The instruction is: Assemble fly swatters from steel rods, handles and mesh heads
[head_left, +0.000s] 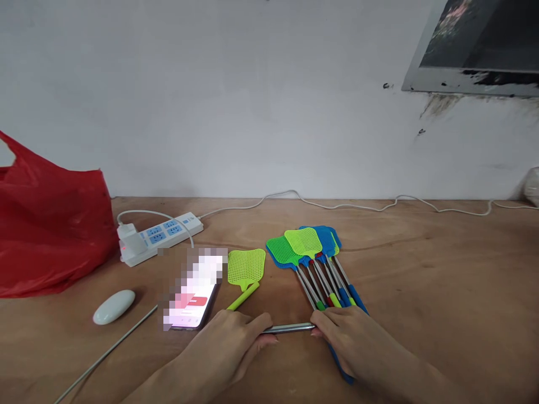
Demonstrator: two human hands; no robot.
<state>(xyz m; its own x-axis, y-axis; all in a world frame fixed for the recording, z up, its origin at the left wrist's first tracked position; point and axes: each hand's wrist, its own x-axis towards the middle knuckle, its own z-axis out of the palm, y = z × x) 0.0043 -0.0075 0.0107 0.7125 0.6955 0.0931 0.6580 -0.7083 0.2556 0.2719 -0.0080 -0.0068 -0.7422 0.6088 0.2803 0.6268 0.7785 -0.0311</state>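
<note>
A short silver metal rod (pixel 290 328) lies across the near part of the wooden table, held at both ends. My left hand (pixel 229 342) pinches its left end with curled fingers. My right hand (pixel 349 339) pinches its right end, resting over the handles of a fanned pile of fly swatters (pixel 311 252) with green, yellow-green and blue heads. A single yellow-green fly swatter head with a short plastic stub (pixel 246 272) lies just beyond my left hand, next to a phone (pixel 191 303) with a lit screen.
A red plastic bag (pixel 46 230) fills the left side. A white power strip (pixel 158 235) with a plugged charger sits behind the phone, its cable (pixel 337 203) running along the wall. A white oval object (pixel 113 306) and a thin grey cable (pixel 109 350) lie at the near left.
</note>
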